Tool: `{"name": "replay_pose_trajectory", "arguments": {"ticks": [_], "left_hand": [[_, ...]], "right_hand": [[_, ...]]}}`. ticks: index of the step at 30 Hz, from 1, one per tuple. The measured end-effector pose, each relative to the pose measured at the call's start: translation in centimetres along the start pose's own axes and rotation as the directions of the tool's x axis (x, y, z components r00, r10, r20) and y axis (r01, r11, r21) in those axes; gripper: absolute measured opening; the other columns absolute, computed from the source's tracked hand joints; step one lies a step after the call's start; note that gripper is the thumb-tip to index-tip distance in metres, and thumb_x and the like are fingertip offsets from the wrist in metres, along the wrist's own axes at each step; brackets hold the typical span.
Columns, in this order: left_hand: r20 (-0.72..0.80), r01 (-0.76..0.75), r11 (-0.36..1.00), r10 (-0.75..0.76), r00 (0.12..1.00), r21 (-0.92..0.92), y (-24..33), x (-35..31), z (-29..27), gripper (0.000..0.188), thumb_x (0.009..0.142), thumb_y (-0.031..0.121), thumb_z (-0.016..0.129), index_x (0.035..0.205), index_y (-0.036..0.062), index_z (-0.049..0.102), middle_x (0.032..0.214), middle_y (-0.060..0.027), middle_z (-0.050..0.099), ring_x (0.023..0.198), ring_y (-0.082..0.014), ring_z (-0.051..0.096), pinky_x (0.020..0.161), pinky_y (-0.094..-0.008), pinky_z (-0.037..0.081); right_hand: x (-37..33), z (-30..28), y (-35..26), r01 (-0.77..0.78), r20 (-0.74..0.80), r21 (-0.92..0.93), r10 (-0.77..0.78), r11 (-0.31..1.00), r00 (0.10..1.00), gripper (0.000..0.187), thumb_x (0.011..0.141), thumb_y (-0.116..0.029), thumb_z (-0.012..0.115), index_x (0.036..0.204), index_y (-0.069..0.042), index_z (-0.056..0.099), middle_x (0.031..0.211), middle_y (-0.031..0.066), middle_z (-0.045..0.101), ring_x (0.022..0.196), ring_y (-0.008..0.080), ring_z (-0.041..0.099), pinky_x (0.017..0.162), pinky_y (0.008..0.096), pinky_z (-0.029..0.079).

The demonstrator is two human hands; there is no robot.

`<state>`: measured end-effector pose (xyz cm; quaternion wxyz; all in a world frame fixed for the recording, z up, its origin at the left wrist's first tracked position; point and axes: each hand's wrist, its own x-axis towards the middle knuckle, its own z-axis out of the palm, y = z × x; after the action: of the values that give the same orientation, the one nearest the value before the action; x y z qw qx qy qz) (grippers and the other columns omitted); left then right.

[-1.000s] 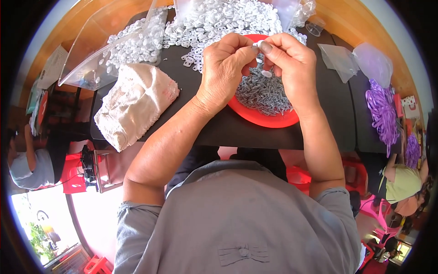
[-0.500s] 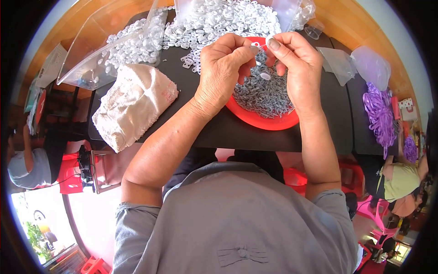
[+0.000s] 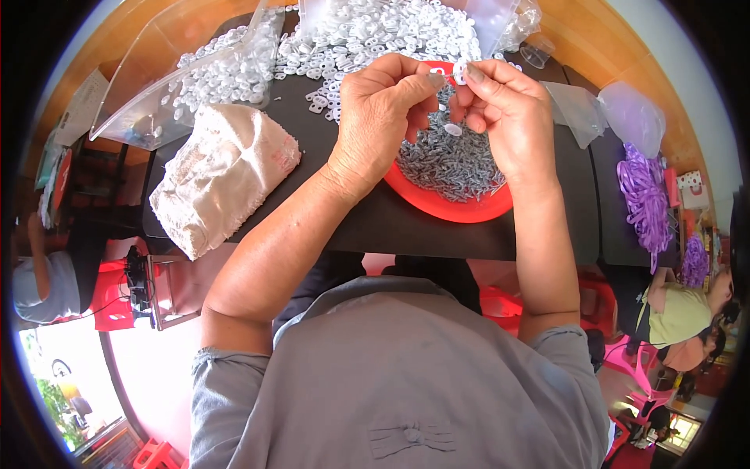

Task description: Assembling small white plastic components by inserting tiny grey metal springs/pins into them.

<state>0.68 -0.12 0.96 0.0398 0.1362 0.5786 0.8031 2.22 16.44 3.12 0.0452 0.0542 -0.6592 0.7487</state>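
Above the far part of a red bowl [image 3: 449, 211], my two hands are close together with fingertips nearly meeting. My right hand [image 3: 512, 109] pinches a small white oval plastic piece with a hole [image 3: 459, 73] between thumb and fingers. Thumb and forefinger of my left hand [image 3: 383, 109] are pressed together; a thin bit shows at their tips, too small to name. Small grey screw-like pieces [image 3: 449, 168] fill the bowl, and a white oval piece [image 3: 453, 130] shows above them.
A heap of white plastic pieces [image 3: 375, 35] covers the far table beside a clear tray [image 3: 156, 129]. Left lies a cream cloth [image 3: 226, 176]. Purple ribbon [image 3: 644, 195] and clear plastic bags [image 3: 633, 117] are at the right. Another person in yellow-green [image 3: 680, 316] is at the right edge.
My right hand has turned slightly, so the white oval piece now shows more between its fingertips. My left hand stays nearly in place, still pinching.
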Motion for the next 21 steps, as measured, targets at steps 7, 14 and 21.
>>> {"name": "replay_pose_trajectory", "arguments": {"ticks": [7,14,21], "left_hand": [[-0.011,0.008,1.0,-0.008,1.0,0.017,0.13,-0.18,0.03,0.015,0.09,0.015,0.065,0.09,-0.0001,0.063,0.069,-0.0045,0.062,0.052,-0.0096,0.053,0.046,-0.0214,0.04],[-0.037,-0.006,1.0,0.005,0.999,-0.027,-0.01,-0.17,0.14,0.015,0.086,0.015,0.067,0.083,0.0011,0.062,0.065,-0.0027,0.06,0.051,-0.0068,0.053,0.042,-0.0205,0.038],[-0.063,-0.007,1.0,0.006,0.998,-0.022,0.03,-0.22,0.3,0.016,0.085,0.016,0.066,0.082,0.0009,0.062,0.064,-0.0026,0.06,0.051,-0.0064,0.052,0.042,-0.0203,0.038]], "right_hand": [[-0.11,0.13,0.02,0.027,-0.016,-0.01,-0.028,1.0,0.999,0.019,0.093,-0.016,0.061,0.095,0.003,0.064,0.072,0.0066,0.06,0.062,0.0128,0.058,0.053,0.021,0.037],[-0.12,0.12,0.12,0.048,-0.015,-0.025,-0.048,0.999,0.999,0.018,0.092,-0.015,0.062,0.095,0.003,0.064,0.072,0.0059,0.06,0.062,0.013,0.059,0.052,0.0207,0.037],[-0.16,0.23,0.05,0.071,-0.022,-0.043,-0.072,0.997,0.997,0.017,0.091,-0.014,0.064,0.096,0.003,0.065,0.072,0.0054,0.06,0.062,0.0125,0.058,0.052,0.0204,0.037]]}}
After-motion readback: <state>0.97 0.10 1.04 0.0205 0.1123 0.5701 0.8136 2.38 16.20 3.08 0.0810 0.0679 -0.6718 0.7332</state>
